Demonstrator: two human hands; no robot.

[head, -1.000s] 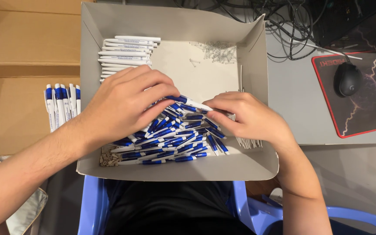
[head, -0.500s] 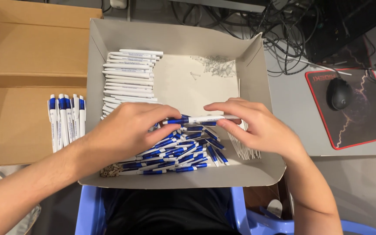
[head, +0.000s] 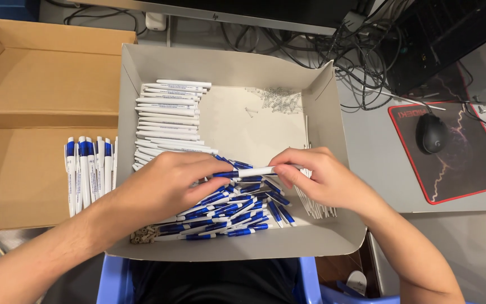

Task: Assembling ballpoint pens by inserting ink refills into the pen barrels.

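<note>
Head view looks down into a shallow grey cardboard tray (head: 333, 107) where both hands meet over 1 blue-and-white pen (head: 252, 172). The left hand (head: 167, 186) pinches its blue end and the right hand (head: 322, 181) pinches its white end, so both hands are closed on the same pen, held level just above a loose heap of blue-tipped parts (head: 229, 211) at the tray's near edge.

Judging by how things lie, the work looks partly done: a short row of finished pens (head: 88, 171) rests upright in the brown carton (head: 23, 186) at left, while a neat stack of white barrels (head: 167, 115) and the heap remain sizeable. A scatter of small thin metal pieces (head: 279, 101), probably springs, lies at the far side, and slim white refills (head: 317, 205) lean by the right wall. Pens are smooth glossy plastic; both boxes are matte board.
</note>
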